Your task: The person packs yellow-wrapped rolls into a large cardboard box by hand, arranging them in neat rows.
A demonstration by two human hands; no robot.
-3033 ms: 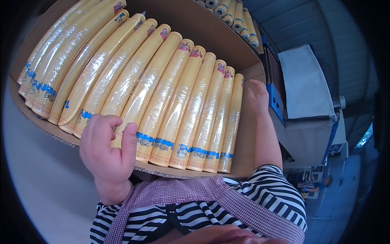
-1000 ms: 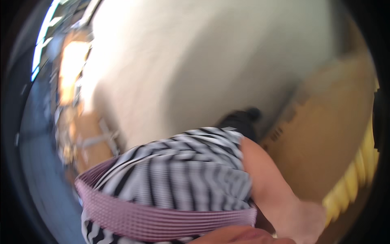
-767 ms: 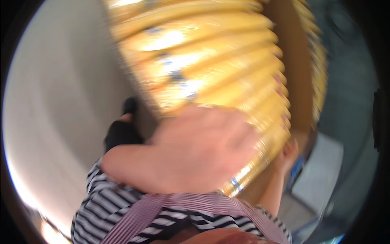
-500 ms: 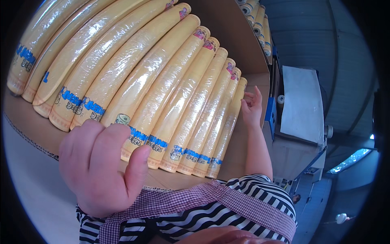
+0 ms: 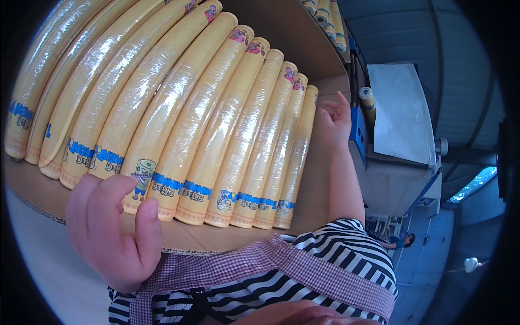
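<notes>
Long yellow rolls (image 5: 189, 114) in shiny clear film lie side by side in a cardboard box (image 5: 206, 238), with blue lettering and small cartoon figures near their close ends. My left hand (image 5: 111, 230) hovers over the box's near edge at the lower left, in front of the roll ends. Its fingers are loosely bent, thumb apart, and nothing shows in its grasp. Beyond the last roll on the right, my right hand (image 5: 337, 119) is held by the box's right side. Its fingers are half curled and spread, with nothing visible in them.
More rolls (image 5: 330, 24) are stacked past the box's far right corner. To the right stands a grey unit with a white sheet (image 5: 401, 116) on top and a single roll (image 5: 367, 100) beside the sheet. A co-worker (image 5: 398, 241) is in the background at right.
The whole view has shifted, so the rolls sit further left. My left hand is lower and further left, its thumb and fingers wider apart. More of the roll beside the white sheet and the co-worker shows.
</notes>
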